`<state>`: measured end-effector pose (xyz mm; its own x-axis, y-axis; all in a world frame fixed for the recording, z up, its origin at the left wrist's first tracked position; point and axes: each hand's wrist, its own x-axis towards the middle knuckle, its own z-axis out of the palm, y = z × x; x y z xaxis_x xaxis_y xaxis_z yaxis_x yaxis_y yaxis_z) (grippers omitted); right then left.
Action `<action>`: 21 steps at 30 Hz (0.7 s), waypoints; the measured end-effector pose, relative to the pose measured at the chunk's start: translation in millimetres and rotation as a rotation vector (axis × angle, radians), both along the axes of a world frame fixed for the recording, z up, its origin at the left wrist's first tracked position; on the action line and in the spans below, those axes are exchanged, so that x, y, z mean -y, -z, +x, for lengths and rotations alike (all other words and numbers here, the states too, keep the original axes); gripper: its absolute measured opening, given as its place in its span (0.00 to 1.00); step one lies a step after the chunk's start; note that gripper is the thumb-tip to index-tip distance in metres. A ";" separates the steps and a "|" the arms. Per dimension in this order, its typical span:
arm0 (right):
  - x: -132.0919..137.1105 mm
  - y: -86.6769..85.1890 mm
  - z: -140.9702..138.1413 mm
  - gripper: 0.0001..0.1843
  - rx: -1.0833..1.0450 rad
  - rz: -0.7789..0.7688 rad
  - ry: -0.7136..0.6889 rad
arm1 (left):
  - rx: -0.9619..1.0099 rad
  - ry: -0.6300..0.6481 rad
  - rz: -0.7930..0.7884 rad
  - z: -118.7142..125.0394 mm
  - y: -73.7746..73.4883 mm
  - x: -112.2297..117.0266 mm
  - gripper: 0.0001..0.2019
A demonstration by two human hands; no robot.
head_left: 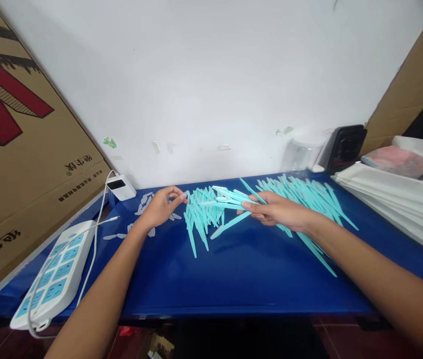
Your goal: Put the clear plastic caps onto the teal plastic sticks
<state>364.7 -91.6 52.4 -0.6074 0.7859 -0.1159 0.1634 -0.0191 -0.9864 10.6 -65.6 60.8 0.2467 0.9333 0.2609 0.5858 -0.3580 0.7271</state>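
Note:
My right hand [276, 212] is closed around a bundle of turquoise plastic sticks [229, 198] whose tips point left. My left hand [162, 205] pinches something small and pale at its fingertips, close to those tips; I cannot make out what it is. Between my hands lies a heap of turquoise sticks [200, 217] on the blue table [233, 274]. A larger heap of the same sticks [304, 197] spreads behind and under my right wrist. Several small clear caps [144, 202] lie scattered by my left hand.
A white power strip [52, 274] with its cable lies at the table's left edge, a white power bank [120, 187] behind it. Cardboard [20, 149] leans on the left. Stacked white bags [401, 204], a clear jar [303, 154] and a dark phone [346, 147] stand at right.

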 end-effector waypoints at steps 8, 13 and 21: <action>3.7 -1.5 -2.6 0.24 0.045 -0.018 -0.038 | 0.438 -0.049 -0.191 26.6 0.0 12.3 0.20; 5.3 -1.8 -4.6 0.25 0.070 -0.017 -0.063 | 0.504 0.004 -0.222 33.3 6.6 13.6 0.20; 4.6 -0.2 -5.1 0.24 0.081 -0.016 -0.075 | 0.510 0.024 -0.211 33.2 8.3 13.7 0.19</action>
